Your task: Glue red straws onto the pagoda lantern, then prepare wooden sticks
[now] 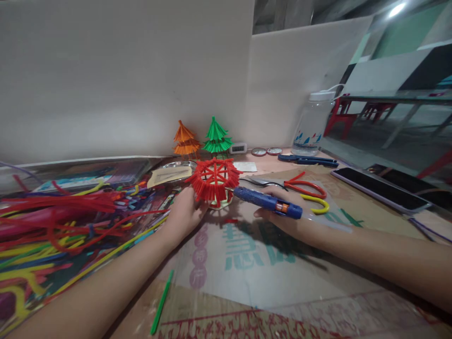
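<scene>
Dim, soft-focus view; ceiling lamp (pixel 397 9) glares top right, edges bend.

I am going bare-armed: both forearms are showing uncovered as far up as they are coming into view, slim and smooth, ending in my left hand (pixel 183 214) and right hand (pixel 284 221) (fingers too blurred for detail).

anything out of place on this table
A green stick lies alone near the front, apart from the tangled pile at left. The red craft in the left hand and glue gun in the right hand look intact.
</scene>
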The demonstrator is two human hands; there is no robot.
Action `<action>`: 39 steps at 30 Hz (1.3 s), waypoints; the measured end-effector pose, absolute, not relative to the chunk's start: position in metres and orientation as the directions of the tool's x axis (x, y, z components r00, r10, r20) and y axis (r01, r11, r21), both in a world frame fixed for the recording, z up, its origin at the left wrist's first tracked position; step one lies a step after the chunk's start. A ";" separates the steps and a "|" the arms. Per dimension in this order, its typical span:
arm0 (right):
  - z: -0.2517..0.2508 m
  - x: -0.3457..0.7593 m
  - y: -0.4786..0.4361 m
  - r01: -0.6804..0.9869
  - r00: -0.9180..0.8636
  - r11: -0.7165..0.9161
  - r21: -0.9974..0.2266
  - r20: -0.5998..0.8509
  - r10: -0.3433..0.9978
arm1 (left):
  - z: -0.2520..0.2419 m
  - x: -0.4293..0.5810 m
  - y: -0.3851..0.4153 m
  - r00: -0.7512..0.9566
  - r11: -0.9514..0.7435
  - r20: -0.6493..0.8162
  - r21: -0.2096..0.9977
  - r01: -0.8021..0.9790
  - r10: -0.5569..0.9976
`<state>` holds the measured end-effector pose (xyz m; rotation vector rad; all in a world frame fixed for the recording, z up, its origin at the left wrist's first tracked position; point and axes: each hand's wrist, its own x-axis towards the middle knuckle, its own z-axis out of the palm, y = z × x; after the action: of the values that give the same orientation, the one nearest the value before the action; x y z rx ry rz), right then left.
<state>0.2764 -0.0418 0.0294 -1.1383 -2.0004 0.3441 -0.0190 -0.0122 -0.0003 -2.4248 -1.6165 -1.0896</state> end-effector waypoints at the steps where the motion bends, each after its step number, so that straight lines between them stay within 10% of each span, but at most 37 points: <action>1: 0.030 0.276 -0.042 0.597 -0.284 0.561 -0.573 0.504 0.816 | -0.001 -0.019 -0.012 0.216 -0.462 0.561 0.343 0.818 0.799; 29: 0.032 0.281 -0.040 0.559 -0.429 0.655 -0.509 0.498 0.754 | -0.001 -0.019 -0.010 0.226 -0.487 0.557 0.379 0.787 0.799; 39: 0.053 0.282 -0.033 0.260 -0.267 0.537 -0.802 0.475 0.839 | 0.005 -0.016 -0.014 0.262 -0.534 0.558 0.405 0.742 0.788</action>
<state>0.2816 -0.0329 0.0531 -0.9121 -1.7982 0.7417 -0.0159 -0.0144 0.0051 -2.5435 -1.5446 -1.1855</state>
